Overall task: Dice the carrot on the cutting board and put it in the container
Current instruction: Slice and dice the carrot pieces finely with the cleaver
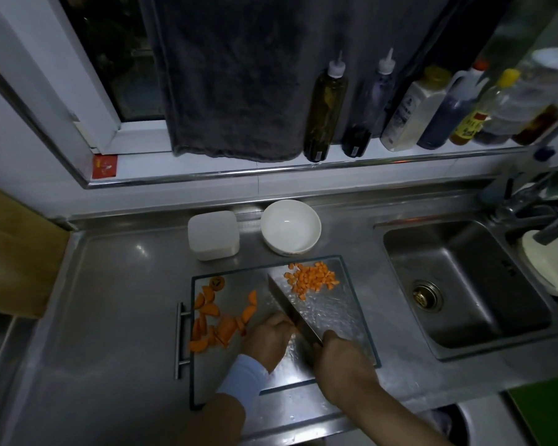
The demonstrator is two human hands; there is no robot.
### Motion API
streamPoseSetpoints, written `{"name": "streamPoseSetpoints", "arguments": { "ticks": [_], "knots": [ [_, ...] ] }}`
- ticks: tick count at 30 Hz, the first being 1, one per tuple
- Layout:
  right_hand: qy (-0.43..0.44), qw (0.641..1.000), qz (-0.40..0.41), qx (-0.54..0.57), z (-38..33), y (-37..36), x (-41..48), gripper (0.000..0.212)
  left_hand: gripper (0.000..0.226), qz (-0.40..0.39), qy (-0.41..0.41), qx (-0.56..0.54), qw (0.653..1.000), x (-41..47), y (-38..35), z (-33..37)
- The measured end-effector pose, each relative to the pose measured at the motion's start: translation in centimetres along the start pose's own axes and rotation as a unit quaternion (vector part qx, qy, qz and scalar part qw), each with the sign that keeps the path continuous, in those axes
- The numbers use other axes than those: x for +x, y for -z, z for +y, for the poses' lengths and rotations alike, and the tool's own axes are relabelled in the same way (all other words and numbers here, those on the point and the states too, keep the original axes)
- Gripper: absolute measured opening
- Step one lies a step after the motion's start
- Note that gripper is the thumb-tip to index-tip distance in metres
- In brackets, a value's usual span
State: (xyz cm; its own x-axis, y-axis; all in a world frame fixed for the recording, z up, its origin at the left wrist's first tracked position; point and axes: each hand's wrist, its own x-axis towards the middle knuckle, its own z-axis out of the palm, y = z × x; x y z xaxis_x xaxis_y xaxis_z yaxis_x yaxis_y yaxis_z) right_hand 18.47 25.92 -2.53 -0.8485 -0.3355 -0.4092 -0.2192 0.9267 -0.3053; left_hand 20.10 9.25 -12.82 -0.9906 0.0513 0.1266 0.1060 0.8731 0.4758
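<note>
- Right hand [345, 362] wrapped round handle of cleaver [289, 304], blade down on glass cutting board [351, 320].
- Left hand [268, 336] tight beside blade, fingers curled under; grip impossible to tell.
- Diced carrot [313, 278] heaped at board's far right corner; carrot chunks [219, 326] scattered left.
- White square container [213, 235] and white bowl [290, 226] just behind board.

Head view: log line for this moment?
phase: dicing; right hand: grips knife; left hand: curled beside knife; diced carrot: far corner of board; carrot chunks: board's left; bowl: empty
</note>
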Motion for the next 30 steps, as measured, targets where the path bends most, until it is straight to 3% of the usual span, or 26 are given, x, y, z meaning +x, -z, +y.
{"name": "streamPoseSetpoints", "arguments": {
  "ticks": [15,19,30],
  "knots": [
    [-0.021,0.998,-0.052,-0.023,-0.5,-0.9,2.2,0.031,0.024,0.061,-0.038,-0.085,0.994,0.4,-0.1,-0.2],
    [-0.018,0.999,-0.039,-0.002,-0.8,-1.7,2.5,0.027,0.014,0.048,-0.020,-0.091,0.995,0.3,-0.3,-0.5],
    [0.008,0.999,-0.023,0.043,-1.1,-1.3,3.2,0.030,0.025,0.053,0.035,-0.117,0.991,0.2,-0.5,-0.8]
  ]
}}
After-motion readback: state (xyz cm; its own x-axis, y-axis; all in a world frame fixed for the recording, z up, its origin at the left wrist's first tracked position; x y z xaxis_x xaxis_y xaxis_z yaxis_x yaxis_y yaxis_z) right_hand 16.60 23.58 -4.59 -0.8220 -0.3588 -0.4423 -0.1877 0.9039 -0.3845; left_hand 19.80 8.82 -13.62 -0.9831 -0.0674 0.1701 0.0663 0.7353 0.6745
